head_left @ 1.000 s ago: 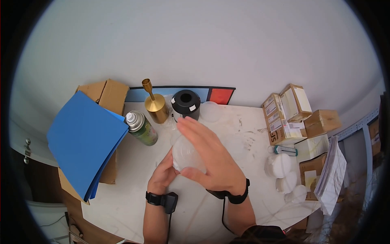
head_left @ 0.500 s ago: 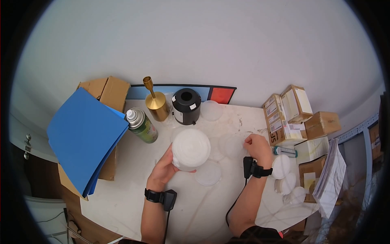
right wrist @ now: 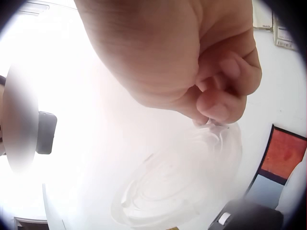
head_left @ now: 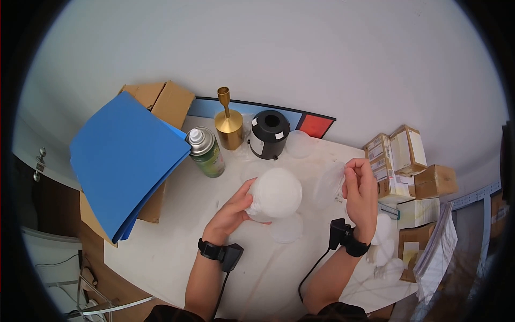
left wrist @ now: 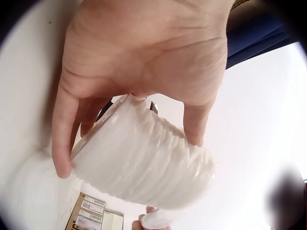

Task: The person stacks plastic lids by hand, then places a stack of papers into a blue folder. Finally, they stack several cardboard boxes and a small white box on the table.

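Disc stack point(head_left: 278, 192) looks plas. w/ ridged side.

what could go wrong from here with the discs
The stack of white discs, held by the left hand alone, could slip or fan apart. The translucent disc, pinched at its edge by the right hand, might bend or drop. A pale disc on the white table might be overlooked.

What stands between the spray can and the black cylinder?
A gold-coloured stand with a narrow neck is between the spray can and the black cylinder, as the head view shows.
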